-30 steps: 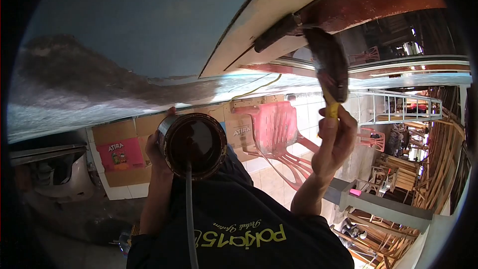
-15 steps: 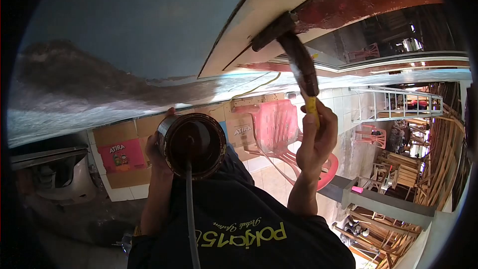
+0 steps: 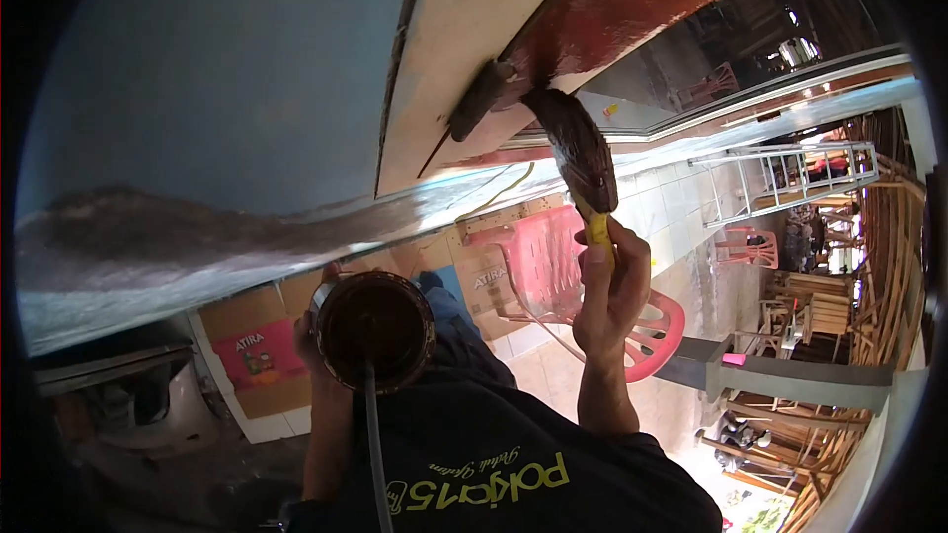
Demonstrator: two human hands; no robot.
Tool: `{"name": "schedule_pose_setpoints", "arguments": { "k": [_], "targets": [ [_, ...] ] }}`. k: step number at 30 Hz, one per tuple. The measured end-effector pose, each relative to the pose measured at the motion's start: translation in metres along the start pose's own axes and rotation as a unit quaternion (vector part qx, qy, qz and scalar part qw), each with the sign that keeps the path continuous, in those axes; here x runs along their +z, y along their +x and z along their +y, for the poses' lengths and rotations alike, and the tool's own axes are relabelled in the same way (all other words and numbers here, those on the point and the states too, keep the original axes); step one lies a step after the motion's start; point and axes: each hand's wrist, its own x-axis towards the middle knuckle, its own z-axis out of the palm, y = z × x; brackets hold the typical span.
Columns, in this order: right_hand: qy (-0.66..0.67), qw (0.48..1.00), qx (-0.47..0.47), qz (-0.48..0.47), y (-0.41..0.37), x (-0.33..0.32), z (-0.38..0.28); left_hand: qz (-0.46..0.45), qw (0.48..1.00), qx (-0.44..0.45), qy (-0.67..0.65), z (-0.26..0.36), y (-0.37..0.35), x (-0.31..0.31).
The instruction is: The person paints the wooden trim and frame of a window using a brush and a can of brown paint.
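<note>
My right hand [image 3: 612, 286] is closed around the yellow handle of a paintbrush [image 3: 583, 153]. The brush's dark, paint-soaked bristles touch a pale frame [image 3: 434, 69] beside a glass pane, where glossy red-brown paint [image 3: 612, 25] covers part of the surface. A darker brown band [image 3: 479, 99] crosses the frame just left of the bristle tip. On the other side, my left hand [image 3: 314, 341] grips an open paint can [image 3: 377, 331] from its side, close to my chest. Dark brown paint lies inside the can, and a grey cord [image 3: 375, 444] passes in front of its rim.
A blue wall [image 3: 227, 69] with a dark stained lower part runs along the left. Below are printed cardboard [image 3: 262, 355], a pink plastic chair [image 3: 533, 262] and a car part [image 3: 163, 405]. A ladder [image 3: 790, 178] and stacked timber [image 3: 874, 266] stand to the right.
The brush has moved slightly left and downward in the view, its bristles still at the frame. The camera view has shifted, and the can sits a little lower.
</note>
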Motion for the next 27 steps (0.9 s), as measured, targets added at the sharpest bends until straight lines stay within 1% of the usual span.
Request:
{"name": "schedule_pose_setpoints", "arguments": {
  "k": [2, 3, 4, 5, 6, 7, 9, 10, 12, 14, 15, 18, 19, 22, 23, 25, 26, 27],
  "targets": [
    [0.03, 0.999, -0.004, -0.016, -0.003, 0.003, -0.001, 0.018, 0.998, -0.045, -0.051, 0.001, -0.006, -0.043],
    [0.007, 0.999, -0.01, -0.044, -0.002, 0.003, -0.001, 0.029, 0.994, -0.069, -0.075, 0.003, -0.008, -0.066],
    [0.005, 0.999, -0.018, -0.045, -0.002, 0.007, 0.002, 0.041, 0.99, -0.094, -0.099, 0.007, -0.006, -0.069],
    [0.002, 0.999, 0.001, -0.032, -0.002, 0.009, 0.001, 0.018, 0.982, -0.095, -0.163, 0.01, -0.008, -0.07],
    [0.0, 1.0, 0.018, -0.019, -0.002, 0.012, -0.002, -0.004, 0.969, -0.1, -0.226, 0.011, -0.006, -0.057],
    [-0.016, 1.0, 0.01, -0.012, -0.002, 0.009, -0.001, -0.062, 0.94, -0.081, -0.326, -0.008, 0.001, -0.003],
    [-0.02, 1.0, 0.006, 0.004, -0.003, 0.003, 0.001, -0.104, 0.954, -0.042, -0.278, -0.013, 0.007, 0.028],
    [0.002, 1.0, -0.01, 0.024, -0.001, 0.004, 0.002, -0.099, 0.966, -0.034, -0.237, -0.011, 0.007, 0.028],
    [0.009, 0.999, -0.041, 0.014, -0.002, 0.008, 0.004, -0.072, 0.988, -0.016, -0.138, -0.008, 0.003, 0.013],
    [-0.015, 1.0, -0.008, -0.005, -0.003, 0.011, -0.001, -0.056, 0.995, -0.014, -0.086, -0.006, 0.0, 0.004],
    [-0.027, 0.999, 0.008, -0.017, -0.003, 0.012, -0.003, -0.052, 0.996, -0.013, -0.072, -0.005, -0.001, 0.001],
    [-0.064, 0.998, -0.012, 0.015, -0.003, 0.008, -0.002, -0.044, 0.998, -0.013, -0.042, -0.002, -0.001, -0.006],
    [-0.037, 0.998, -0.029, 0.033, -0.005, 0.009, 0.005, -0.044, 0.998, -0.011, -0.035, -0.002, -0.001, -0.008],
    [0.034, 0.999, 0.018, 0.008, -0.01, 0.015, -0.002, -0.04, 0.999, -0.002, -0.017, -0.003, 0.0, -0.015],
    [0.019, 1.0, 0.017, -0.014, -0.01, 0.018, -0.001, -0.039, 0.999, 0.001, -0.013, -0.004, 0.0, -0.016],
    [0.005, 0.999, 0.04, -0.018, -0.009, 0.02, -0.001, -0.055, 0.998, -0.008, -0.011, -0.003, 0.003, -0.008],
    [-0.001, 0.998, 0.051, -0.022, -0.009, 0.021, -0.001, -0.078, 0.997, -0.015, -0.019, -0.002, 0.004, -0.002],
    [0.011, 0.998, 0.058, -0.003, -0.009, 0.022, 0.0, -0.053, 0.998, -0.029, -0.03, 0.001, 0.0, -0.009]
  ]
}}
